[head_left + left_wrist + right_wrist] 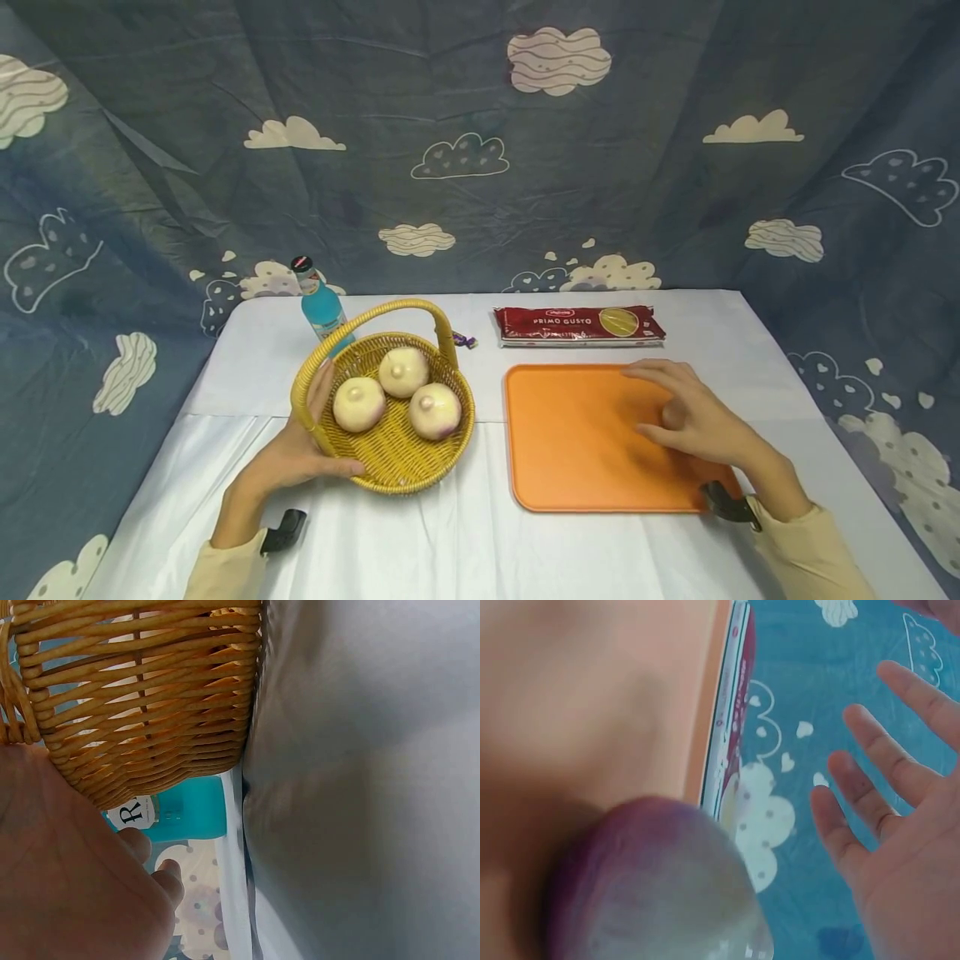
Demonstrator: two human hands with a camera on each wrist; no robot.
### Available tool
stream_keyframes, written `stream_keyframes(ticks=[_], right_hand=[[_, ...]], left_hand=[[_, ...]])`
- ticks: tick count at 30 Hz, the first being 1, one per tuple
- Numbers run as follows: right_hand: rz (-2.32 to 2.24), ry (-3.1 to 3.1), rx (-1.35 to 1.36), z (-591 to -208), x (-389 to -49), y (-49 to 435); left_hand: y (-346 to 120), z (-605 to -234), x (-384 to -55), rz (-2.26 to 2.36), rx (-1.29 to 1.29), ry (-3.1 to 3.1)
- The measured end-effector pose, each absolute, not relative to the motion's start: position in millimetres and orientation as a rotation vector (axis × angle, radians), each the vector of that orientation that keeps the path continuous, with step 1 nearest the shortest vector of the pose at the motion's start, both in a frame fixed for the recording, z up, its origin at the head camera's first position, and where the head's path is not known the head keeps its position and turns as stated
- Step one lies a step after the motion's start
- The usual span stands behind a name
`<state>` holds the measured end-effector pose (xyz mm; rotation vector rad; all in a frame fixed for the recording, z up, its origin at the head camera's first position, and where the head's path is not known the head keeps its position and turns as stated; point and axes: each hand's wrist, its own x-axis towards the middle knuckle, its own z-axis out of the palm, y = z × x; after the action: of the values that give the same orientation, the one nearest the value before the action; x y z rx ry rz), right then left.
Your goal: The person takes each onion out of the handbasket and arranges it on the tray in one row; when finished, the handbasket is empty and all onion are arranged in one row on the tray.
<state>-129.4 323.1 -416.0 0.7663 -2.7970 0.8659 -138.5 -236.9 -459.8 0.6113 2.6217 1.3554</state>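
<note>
A yellow wicker basket (405, 479) with a tall handle holds three white turnips (437, 412). My left hand (288, 454) holds the basket's left side, thumb over the near rim and fingers by the foot of the handle. In the left wrist view, the palm lies close against the woven wall. My right hand (697, 412) hovers over the right half of an orange tray (570, 442), fingers spread and holding nothing. Beneath it, a white and purple turnip (660, 885) sits on the tray, apart from the fingers in the right wrist view. From the head, the hand mostly hides it.
A blue bottle (322, 308) with a dark cap stands behind the basket at left. Behind the tray lies a red pasta packet (577, 325). A small purple-wrapped sweet (465, 340) lies right of the handle. White cloth covers the table; a cloud-patterned curtain hangs behind.
</note>
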Motion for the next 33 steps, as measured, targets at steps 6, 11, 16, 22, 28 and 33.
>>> stream_keyframes(ticks=[6,11,16,22,28,33], right_hand=[[0.825,-2.793,0.835,-415,-136,310],[0.857,-2.808,0.864,-412,-140,301],[0.83,-2.837,0.864,-411,-144,295],[0.775,-2.841,0.941,-404,-147,285],[0.797,-2.838,1.019,-397,-150,270],[0.875,-2.787,1.125,-397,-156,255]], left_hand=[[-237,-461,-140,1.354,0.628,2.635],[-237,-461,-140,1.345,0.622,2.64],[-237,-461,-140,1.337,0.63,2.65],[-237,-461,-139,1.349,0.654,2.642],[-237,-460,-138,1.352,0.658,2.645],[-237,-460,-139,1.358,0.675,2.648]])
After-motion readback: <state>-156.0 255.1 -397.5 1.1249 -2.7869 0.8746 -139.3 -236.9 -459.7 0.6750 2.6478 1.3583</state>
